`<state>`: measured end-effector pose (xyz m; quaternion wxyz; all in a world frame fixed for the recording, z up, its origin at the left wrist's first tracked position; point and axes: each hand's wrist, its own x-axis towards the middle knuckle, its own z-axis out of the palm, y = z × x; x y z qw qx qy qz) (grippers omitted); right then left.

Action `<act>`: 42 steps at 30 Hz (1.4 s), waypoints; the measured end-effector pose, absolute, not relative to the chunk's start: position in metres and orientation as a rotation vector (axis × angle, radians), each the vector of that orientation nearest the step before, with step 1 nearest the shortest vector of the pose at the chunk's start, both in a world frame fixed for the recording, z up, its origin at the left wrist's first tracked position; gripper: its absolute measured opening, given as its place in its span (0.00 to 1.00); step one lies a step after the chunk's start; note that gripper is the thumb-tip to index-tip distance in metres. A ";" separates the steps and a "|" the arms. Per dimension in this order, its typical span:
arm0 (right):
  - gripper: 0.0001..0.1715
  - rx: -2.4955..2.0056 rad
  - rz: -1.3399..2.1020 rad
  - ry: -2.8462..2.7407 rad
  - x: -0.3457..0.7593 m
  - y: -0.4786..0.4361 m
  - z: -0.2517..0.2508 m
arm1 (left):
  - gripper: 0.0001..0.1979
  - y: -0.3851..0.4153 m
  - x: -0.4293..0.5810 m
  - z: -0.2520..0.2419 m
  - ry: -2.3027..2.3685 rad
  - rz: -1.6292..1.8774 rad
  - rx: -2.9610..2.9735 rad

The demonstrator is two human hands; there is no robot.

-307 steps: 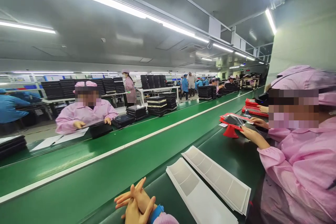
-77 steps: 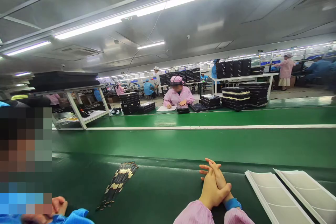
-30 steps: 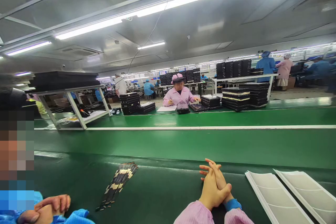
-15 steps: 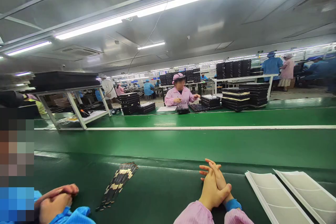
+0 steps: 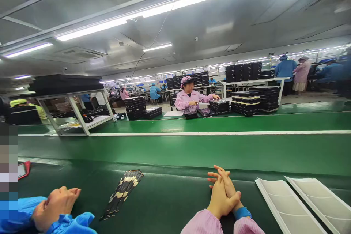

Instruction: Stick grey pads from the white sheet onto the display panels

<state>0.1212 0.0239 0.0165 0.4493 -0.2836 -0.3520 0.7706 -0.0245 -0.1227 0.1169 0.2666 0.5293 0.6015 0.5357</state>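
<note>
My left hand (image 5: 219, 200) and my right hand (image 5: 229, 185) rest clasped together on the dark green table (image 5: 175, 204), fingers interlaced and nothing held between them. Both arms wear pink sleeves, and a blue band shows at the right wrist (image 5: 242, 212). Two white sheets with rectangular labels (image 5: 285, 206) (image 5: 320, 201) lie just right of my hands. To their left lies a fanned bundle of thin black and gold strips (image 5: 123, 190).
A co-worker's hands in blue sleeves (image 5: 56, 206) rest at the lower left, near a red-edged flat item (image 5: 23, 169). The green conveyor belt (image 5: 192, 150) runs across beyond my table. Opposite, a person in pink (image 5: 189, 98) works beside stacks of black trays (image 5: 255, 100).
My clasped hands have stayed put. The co-worker at the left has drawn back, uncovering the red-edged item, and their hands have loosened. The person opposite has reached toward the trays.
</note>
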 end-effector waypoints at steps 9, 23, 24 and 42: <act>0.32 -0.701 1.901 -0.869 0.121 0.023 0.020 | 0.17 -0.068 0.052 0.105 1.502 1.270 1.588; 0.30 -0.681 1.912 -0.884 0.120 0.026 0.017 | 0.27 -0.033 0.083 0.071 1.508 1.232 1.597; 0.30 -0.682 1.910 -0.885 0.120 0.026 0.017 | 0.27 -0.032 0.084 0.071 1.510 1.232 1.592; 0.30 -0.691 1.905 -0.873 0.120 0.023 0.022 | 0.26 -0.035 0.083 0.074 1.505 1.244 1.607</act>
